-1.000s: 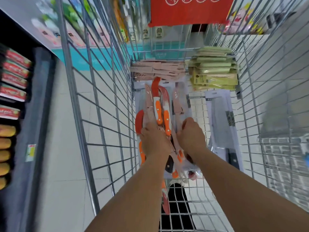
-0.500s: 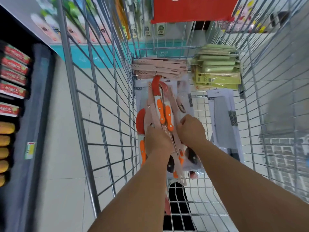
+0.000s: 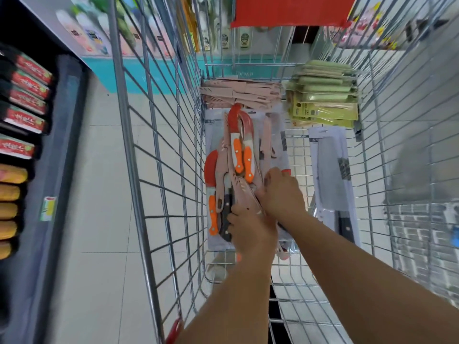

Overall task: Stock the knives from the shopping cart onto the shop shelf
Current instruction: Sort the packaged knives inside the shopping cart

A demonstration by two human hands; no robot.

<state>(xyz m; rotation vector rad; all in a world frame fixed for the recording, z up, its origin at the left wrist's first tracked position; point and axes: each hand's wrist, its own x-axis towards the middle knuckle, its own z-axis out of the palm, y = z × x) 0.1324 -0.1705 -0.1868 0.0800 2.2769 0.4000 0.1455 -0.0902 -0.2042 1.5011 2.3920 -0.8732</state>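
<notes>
Both my hands reach down into a wire shopping cart (image 3: pixel 159 170). A pile of knives lies on its floor: orange-handled knives with red sheaths (image 3: pixel 238 145), pink sheathed knives (image 3: pixel 244 194) and a black-handled knife (image 3: pixel 227 214). My left hand (image 3: pixel 250 229) grips the near end of the pink knives, beside the black handle. My right hand (image 3: pixel 282 194) curls over the same bundle from the right. A packaged cleaver (image 3: pixel 332 180) lies to the right on the cart floor.
Stacked pink knife packs (image 3: pixel 241 93) and green packs (image 3: pixel 323 100) fill the cart's far end. A dark shop shelf (image 3: pixel 27 100) with red and yellow goods runs along the left. Tiled floor (image 3: pixel 99 194) lies between shelf and cart.
Both hands have drawn back toward me along the pile. The left hand slid from the orange handles down to the pink knives' near end, uncovering the black-handled knife.
</notes>
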